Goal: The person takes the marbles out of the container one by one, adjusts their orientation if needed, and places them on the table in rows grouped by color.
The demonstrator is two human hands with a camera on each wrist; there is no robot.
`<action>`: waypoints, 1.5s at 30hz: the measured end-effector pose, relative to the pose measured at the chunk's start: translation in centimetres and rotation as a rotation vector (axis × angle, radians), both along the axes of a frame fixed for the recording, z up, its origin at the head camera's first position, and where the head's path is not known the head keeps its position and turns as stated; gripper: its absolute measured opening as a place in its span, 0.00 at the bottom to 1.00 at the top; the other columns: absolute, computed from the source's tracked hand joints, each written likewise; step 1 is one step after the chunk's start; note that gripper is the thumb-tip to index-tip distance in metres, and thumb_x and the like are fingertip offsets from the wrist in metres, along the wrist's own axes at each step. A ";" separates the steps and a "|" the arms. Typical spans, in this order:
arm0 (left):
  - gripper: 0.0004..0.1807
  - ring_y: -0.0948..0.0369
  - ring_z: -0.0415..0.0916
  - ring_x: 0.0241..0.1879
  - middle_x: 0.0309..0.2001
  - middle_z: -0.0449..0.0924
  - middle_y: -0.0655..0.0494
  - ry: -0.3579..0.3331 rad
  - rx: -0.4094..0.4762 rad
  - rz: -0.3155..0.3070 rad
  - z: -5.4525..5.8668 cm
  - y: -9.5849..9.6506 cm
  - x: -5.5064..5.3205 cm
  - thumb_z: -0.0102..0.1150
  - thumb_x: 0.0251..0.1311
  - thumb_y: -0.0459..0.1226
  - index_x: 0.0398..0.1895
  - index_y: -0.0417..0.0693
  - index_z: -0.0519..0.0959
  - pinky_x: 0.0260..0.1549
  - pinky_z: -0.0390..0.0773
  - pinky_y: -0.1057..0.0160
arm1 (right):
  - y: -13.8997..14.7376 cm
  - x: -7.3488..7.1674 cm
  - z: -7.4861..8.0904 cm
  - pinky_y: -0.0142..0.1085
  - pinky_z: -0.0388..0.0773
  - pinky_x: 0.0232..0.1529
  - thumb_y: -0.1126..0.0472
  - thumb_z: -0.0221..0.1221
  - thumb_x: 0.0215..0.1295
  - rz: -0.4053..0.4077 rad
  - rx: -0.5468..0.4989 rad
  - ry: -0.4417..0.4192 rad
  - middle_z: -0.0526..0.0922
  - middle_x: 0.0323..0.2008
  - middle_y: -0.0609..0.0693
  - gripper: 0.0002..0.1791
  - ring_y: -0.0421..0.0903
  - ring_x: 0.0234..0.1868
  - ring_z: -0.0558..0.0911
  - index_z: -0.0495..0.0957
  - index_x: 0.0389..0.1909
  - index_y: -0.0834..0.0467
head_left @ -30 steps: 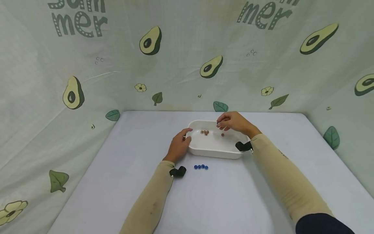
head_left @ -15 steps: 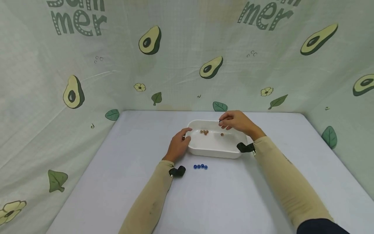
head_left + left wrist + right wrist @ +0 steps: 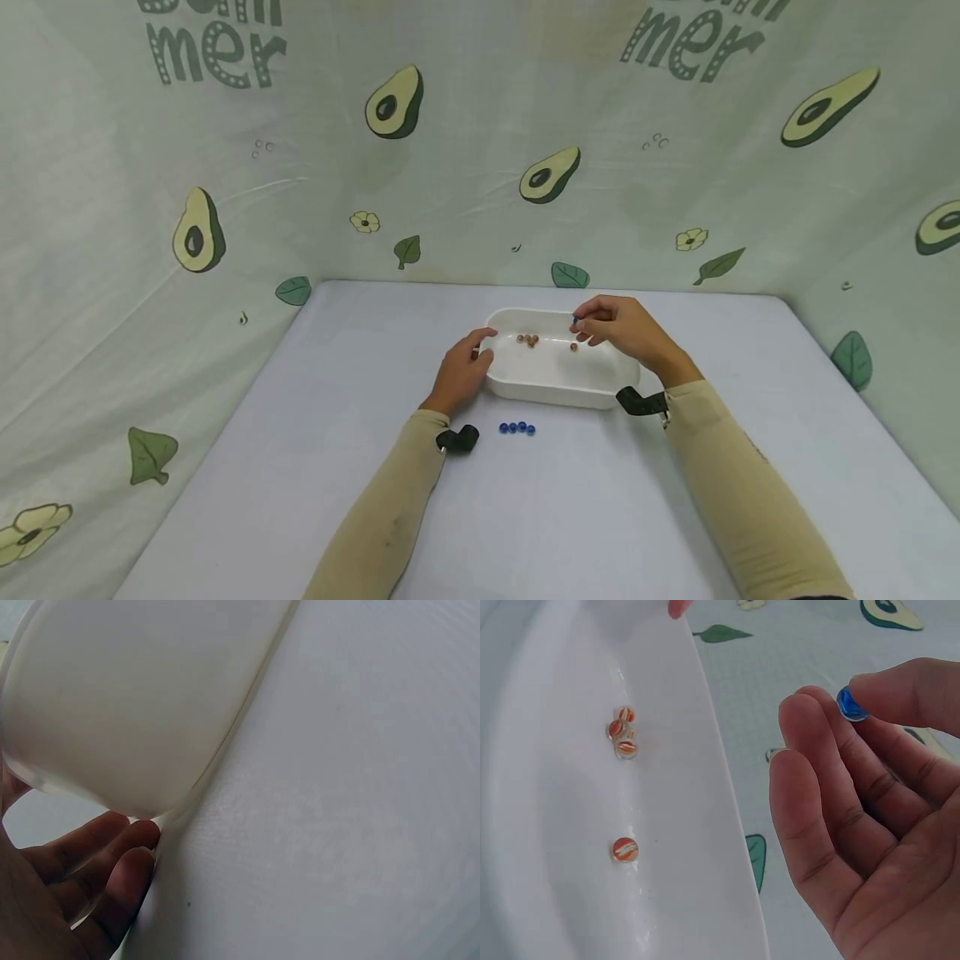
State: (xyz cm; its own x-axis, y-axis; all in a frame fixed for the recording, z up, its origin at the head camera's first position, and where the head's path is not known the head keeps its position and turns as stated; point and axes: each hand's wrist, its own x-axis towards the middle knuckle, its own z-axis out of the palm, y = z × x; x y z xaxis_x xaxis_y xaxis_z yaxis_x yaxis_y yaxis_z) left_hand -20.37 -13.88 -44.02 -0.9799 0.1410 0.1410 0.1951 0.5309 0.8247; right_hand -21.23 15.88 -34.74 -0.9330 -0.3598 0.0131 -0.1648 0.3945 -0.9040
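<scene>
A white rectangular tray (image 3: 555,392) stands on the table, with orange-and-white marbles (image 3: 625,850) inside: a small cluster toward the left and a single one farther right. My right hand (image 3: 626,329) is over the tray's back right part. Between its thumb and index finger it pinches a blue marble (image 3: 851,705), while the other fingers are bent loosely below. At the tray's left end my left hand (image 3: 459,371) holds the rim, one fingertip showing over it in the right wrist view. Its other fingers (image 3: 139,874) rest against the outer wall near the tabletop.
Several blue marbles (image 3: 517,428) lie in a short row on the white table (image 3: 570,517), in front of the tray. Behind the table hangs a pale green cloth (image 3: 465,167) printed with avocados and leaves.
My right hand has shifted a little to the right over the tray, still pinching the blue marble. The left hand and the tray stay in place; the head view has tilted slightly.
</scene>
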 end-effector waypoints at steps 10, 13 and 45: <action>0.23 0.56 0.74 0.45 0.51 0.76 0.52 0.013 -0.011 0.013 0.4 -0.3 0.0 0.49 0.68 0.44 0.65 0.60 0.75 0.46 0.75 0.52 | -0.5 2.7 -0.9 0.47 0.81 0.45 0.61 0.60 0.71 -0.026 -0.100 0.010 0.84 0.45 0.66 0.16 0.63 0.45 0.83 0.76 0.52 0.69; 0.23 0.57 0.74 0.45 0.51 0.76 0.52 0.011 -0.016 0.010 0.4 -0.1 0.0 0.49 0.68 0.44 0.66 0.60 0.75 0.46 0.75 0.53 | -0.5 3.4 -1.1 0.49 0.81 0.45 0.62 0.59 0.71 -0.040 -0.118 0.015 0.84 0.45 0.66 0.17 0.63 0.45 0.83 0.75 0.52 0.70; 0.23 0.55 0.73 0.46 0.54 0.77 0.49 0.012 -0.024 0.002 0.4 -0.2 0.5 0.49 0.69 0.43 0.66 0.59 0.75 0.46 0.74 0.51 | -1.6 9.0 -3.1 0.39 0.83 0.36 0.68 0.60 0.68 -0.166 -0.283 0.126 0.83 0.39 0.67 0.10 0.49 0.33 0.84 0.76 0.45 0.71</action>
State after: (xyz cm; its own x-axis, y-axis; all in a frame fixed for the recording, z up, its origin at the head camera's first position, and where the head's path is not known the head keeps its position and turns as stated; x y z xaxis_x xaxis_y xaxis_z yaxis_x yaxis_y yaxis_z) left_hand -19.82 -14.07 -43.64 -0.9785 0.1423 0.1493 0.2036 0.5508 0.8094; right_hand -12.26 14.25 -37.80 -0.9631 -0.1689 0.2096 -0.2369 0.1617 -0.9580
